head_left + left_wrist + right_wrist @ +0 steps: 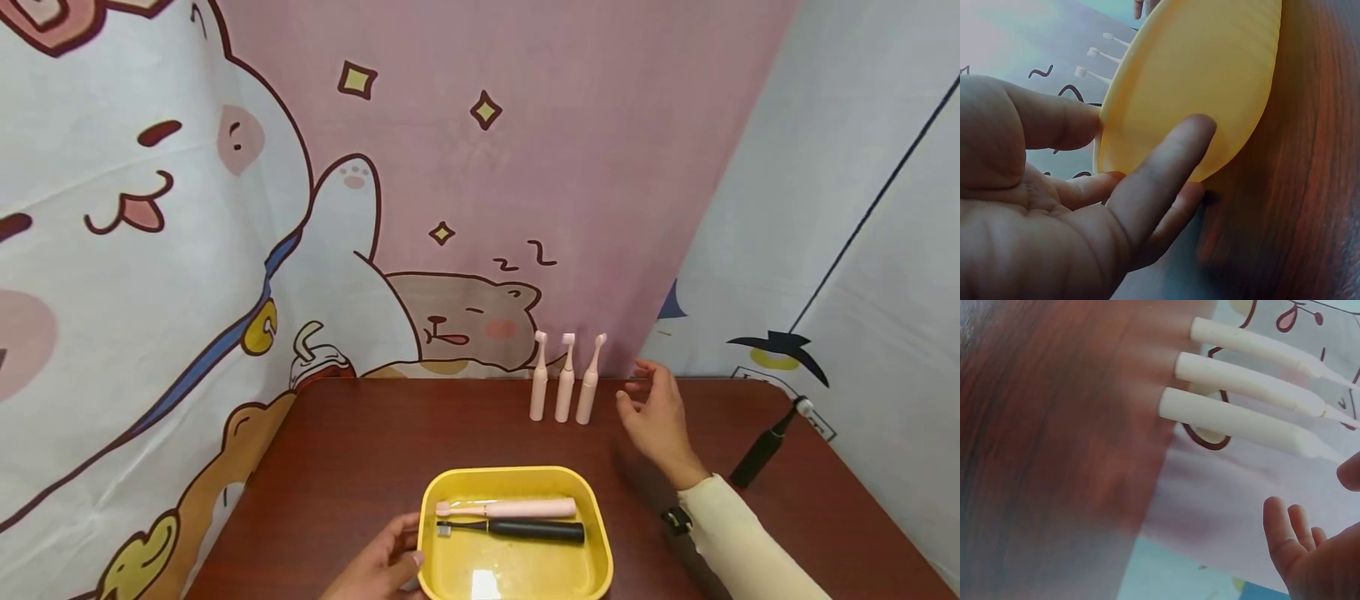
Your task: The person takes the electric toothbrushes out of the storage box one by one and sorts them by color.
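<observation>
Head view: left hand pinches yellow tray; right hand relaxes near toothbrushes.

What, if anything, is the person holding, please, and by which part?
The left hand holds the yellow, rounded-rectangular, plastic-looking tray by its left side; the right hand holds nothing.

A plain, pale cream sleeve is being worn behind the bare right hand, and a small, black, boxy device is being worn beside the cuff.
</observation>
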Motion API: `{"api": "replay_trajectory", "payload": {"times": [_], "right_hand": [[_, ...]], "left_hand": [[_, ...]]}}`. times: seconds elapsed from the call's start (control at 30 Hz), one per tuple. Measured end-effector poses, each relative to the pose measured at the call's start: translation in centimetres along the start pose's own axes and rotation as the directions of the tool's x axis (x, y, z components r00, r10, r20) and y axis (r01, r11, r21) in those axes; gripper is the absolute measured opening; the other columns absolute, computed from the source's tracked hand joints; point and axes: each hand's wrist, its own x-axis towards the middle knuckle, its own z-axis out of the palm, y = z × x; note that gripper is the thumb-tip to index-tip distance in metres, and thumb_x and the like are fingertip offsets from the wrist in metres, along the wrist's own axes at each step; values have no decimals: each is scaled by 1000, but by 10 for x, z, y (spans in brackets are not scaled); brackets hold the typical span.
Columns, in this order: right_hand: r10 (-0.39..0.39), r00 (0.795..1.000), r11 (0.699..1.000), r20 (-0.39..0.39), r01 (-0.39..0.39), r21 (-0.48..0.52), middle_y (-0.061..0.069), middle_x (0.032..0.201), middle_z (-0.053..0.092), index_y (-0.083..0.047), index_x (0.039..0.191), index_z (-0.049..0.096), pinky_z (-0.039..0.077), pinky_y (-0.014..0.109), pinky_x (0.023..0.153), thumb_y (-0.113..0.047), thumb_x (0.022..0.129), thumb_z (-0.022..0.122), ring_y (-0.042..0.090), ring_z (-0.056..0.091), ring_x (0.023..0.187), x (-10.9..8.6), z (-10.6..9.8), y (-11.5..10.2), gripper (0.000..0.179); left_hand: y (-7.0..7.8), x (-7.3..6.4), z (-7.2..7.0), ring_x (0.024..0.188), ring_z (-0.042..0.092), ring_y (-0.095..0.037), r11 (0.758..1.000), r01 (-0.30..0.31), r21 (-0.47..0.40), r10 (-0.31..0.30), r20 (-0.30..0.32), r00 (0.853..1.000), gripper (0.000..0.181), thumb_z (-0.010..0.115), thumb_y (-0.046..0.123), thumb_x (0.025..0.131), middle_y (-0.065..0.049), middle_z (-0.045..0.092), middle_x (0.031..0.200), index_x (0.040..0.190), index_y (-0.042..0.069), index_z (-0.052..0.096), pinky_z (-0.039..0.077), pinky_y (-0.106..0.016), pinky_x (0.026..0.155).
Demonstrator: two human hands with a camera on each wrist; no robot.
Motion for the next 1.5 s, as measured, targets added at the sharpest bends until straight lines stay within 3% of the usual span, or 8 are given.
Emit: {"api": "replay_trajectory", "payload": {"times": [0.23,0.43,0.63,0.93,1.1,1.2,1.27,1.5], "right_hand": [[-31,999,999,8,32,-10,24,132,58,3,145,46,41,-3,77,-1,93,73,36,69,109,-7,-10,-24,59],[-115,991,993,64,114,25,21,129,59,3,141,50,52,7,75,2,90,76,31,68,104,-17,-12,-51,57],[-202,970,978,136,193,75,17,126,60,1,136,54,61,23,71,5,85,79,28,69,101,-27,-12,-77,57],[-274,920,961,281,251,114,4,118,61,-10,132,58,62,28,68,2,85,83,17,68,98,-48,-7,-104,55],[-269,876,963,400,237,130,-1,123,62,-17,130,59,62,29,72,-4,85,85,19,69,101,-60,0,-114,54],[-264,837,964,479,235,121,-4,122,62,-20,128,60,64,33,76,-8,87,85,18,70,103,-68,6,-115,50],[-274,800,961,534,251,116,-6,121,62,-22,127,60,63,35,80,-11,89,84,19,70,104,-73,10,-115,47],[-307,634,928,710,364,76,-6,122,63,-24,130,63,59,34,89,-27,94,82,15,66,103,-86,22,-115,41]], "left_hand": [[1,-1,-1,116,68,-30,1000,1,-19,-1,12,1000,63,55,9,109,-31,51,145,160,-8,22,64,-46,91],[1,-1,-2,116,69,-30,1000,22,4,-22,-8,1000,62,57,10,109,-29,53,144,159,-7,25,64,-46,90],[1,-1,-1,117,68,-31,1000,2,-3,-2,10,1000,63,56,10,109,-31,51,145,159,-9,23,64,-46,90],[1,-2,-1,117,67,-30,1000,-11,-15,11,24,1000,63,55,9,109,-32,49,145,159,-9,21,64,-46,91],[1,-2,-1,115,67,-28,1000,-23,-9,23,20,1000,64,56,10,109,-33,49,144,160,-9,21,64,-45,90],[1,-1,-1,115,68,-28,1000,-5,-7,5,8,1000,64,56,10,109,-31,51,144,160,-9,22,64,-46,90],[1,-1,-1,114,68,-29,1000,11,-2,-11,-2,1000,63,57,10,109,-29,52,143,159,-7,24,64,-46,90],[-1,0,-1,117,68,-31,1000,-10,15,10,4,1000,61,57,8,108,-30,53,144,158,-8,26,64,-47,91]]}}
